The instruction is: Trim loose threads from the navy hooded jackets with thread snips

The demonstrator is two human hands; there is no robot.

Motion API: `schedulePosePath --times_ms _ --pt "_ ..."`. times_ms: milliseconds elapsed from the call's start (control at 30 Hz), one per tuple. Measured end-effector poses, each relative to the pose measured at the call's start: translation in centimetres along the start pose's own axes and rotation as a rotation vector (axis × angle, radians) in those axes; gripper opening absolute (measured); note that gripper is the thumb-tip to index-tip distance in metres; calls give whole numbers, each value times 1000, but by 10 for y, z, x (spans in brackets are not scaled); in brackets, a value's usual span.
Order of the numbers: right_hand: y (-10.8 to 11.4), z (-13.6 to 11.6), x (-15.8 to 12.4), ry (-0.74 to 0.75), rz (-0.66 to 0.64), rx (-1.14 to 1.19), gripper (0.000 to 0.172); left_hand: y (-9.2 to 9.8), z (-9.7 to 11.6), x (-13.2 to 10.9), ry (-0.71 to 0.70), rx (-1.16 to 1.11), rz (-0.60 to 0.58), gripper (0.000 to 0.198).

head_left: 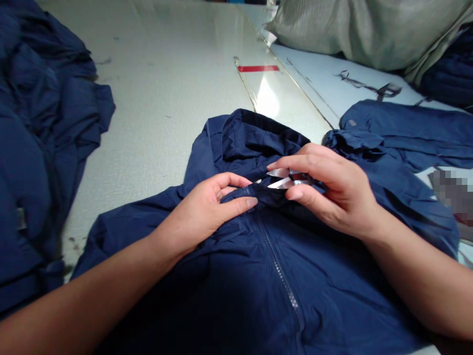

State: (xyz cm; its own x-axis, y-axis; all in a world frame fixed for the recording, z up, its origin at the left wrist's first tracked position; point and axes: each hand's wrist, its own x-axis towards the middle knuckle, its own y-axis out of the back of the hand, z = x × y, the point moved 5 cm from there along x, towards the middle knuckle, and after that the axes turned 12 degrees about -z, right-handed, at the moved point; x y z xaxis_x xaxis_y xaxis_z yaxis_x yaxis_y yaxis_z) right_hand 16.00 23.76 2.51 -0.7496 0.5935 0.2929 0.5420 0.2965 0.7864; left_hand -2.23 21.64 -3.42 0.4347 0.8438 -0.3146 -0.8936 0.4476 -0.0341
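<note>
A navy blue hooded jacket [221,296] lies spread in front of me, its front zipper [279,271] running down toward the lower edge of the view. My left hand [210,202] pinches the jacket's collar edge near the zipper's top, thumb above the cloth. In my right hand [328,187] are small metal thread snips [283,183], gripped between thumb and fingers. Their blades are parted and point left at the collar, a short way from my left fingertips. The hood [251,133] lies beyond both hands. Part of the snips is hidden by my right fingers.
Piled navy garments [48,123] cover the left side of the pale table [158,64]. A red strip [258,68] lies on the table. At the back right sits a large grey-green sack [362,29], with dark scraps [384,91] and more navy cloth [414,128] nearer.
</note>
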Motion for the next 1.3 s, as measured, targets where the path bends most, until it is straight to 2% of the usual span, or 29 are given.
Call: schedulePosePath --times_ms 133,233,333,467,667,1300 --pt "-14 18 1 -32 -185 77 32 -1 1 -2 -3 -6 46 34" --pt "-18 27 1 -56 -224 162 31 -3 0 -4 15 -94 52 34" --pt "-16 25 2 3 -195 160 28 -5 0 -5 24 -171 47 33" --pt "-13 22 2 71 -143 113 27 -5 0 -7 35 -161 70 33" --pt "-16 24 3 83 -121 126 28 -3 0 -6 27 -89 68 31" --pt "-21 22 4 115 -118 162 21 -1 -4 -5 38 -118 20 29"
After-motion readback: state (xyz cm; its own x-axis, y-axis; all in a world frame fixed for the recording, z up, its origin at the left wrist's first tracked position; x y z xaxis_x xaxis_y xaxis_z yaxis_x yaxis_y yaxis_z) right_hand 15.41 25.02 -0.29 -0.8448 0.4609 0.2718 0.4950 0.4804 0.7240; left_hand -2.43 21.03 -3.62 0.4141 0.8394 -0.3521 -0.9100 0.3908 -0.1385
